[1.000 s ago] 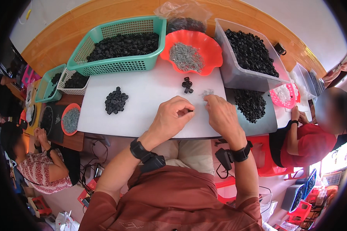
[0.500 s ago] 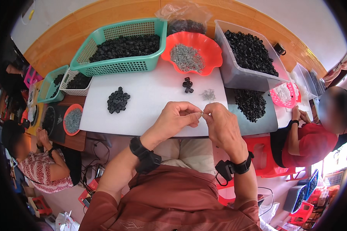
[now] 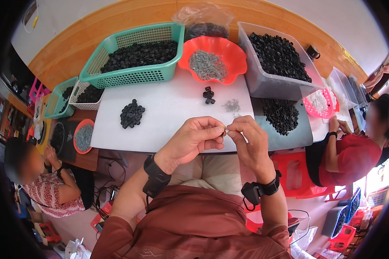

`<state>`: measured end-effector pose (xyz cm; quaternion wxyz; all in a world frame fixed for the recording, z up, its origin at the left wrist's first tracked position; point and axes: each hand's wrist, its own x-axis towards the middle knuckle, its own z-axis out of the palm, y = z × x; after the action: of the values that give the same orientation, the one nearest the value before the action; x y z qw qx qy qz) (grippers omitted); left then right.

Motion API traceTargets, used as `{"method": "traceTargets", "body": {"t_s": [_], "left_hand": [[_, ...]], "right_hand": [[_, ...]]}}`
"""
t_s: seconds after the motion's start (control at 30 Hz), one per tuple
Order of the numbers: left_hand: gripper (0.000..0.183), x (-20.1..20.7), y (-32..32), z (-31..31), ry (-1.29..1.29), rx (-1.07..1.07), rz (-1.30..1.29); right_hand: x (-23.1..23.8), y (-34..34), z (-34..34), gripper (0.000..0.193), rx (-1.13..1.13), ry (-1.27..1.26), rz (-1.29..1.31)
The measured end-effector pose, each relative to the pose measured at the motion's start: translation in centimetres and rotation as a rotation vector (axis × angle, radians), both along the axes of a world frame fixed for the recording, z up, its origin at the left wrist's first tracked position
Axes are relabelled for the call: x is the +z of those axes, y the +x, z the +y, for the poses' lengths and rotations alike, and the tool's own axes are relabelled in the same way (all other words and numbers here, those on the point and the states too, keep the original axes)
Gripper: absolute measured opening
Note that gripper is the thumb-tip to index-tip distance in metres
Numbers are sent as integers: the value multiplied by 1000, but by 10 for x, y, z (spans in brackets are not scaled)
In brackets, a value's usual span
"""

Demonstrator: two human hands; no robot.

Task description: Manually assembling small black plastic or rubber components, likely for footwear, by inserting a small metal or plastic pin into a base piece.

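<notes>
My left hand [image 3: 198,137] is closed, thumb against fingers, with a small dark part [image 3: 224,133] partly showing at its fingertips. My right hand [image 3: 249,139] meets it at the tips and pinches a tiny silvery piece too small to identify. Both hands are above the near edge of the white tabletop [image 3: 168,116]. Just beyond them lie a loose pile of small grey metal pieces [image 3: 232,105] and a few black plastic parts [image 3: 208,95]. Farther left is a larger heap of black parts [image 3: 132,114].
At the back stand a green basket [image 3: 129,77] of black parts, a red scalloped bowl [image 3: 239,64] of metal pieces and a clear bin [image 3: 268,90] of black parts. More black parts [image 3: 281,115] lie on a dark board to the right. People sit on both sides.
My right hand has turned slightly and its fingers have loosened from their tighter curl. The fingertips of both hands stay together. The view has shifted slightly.
</notes>
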<state>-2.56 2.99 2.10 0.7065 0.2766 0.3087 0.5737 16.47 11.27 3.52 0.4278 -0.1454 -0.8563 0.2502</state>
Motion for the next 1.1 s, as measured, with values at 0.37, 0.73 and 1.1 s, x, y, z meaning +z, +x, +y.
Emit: {"method": "traceTargets", "body": {"t_s": [0.37,0.73,1.1], "left_hand": [[16,-5,6,-4,-9,14,-155],[19,-9,10,-7,-42,57,-148],[19,-3,18,-13,-11,111,-38]], "right_hand": [[-7,3,-7,15,-33,-66,15],[-4,7,-16,16,-31,-49,-41],[4,16,-19,11,-75,-79,-169]]}}
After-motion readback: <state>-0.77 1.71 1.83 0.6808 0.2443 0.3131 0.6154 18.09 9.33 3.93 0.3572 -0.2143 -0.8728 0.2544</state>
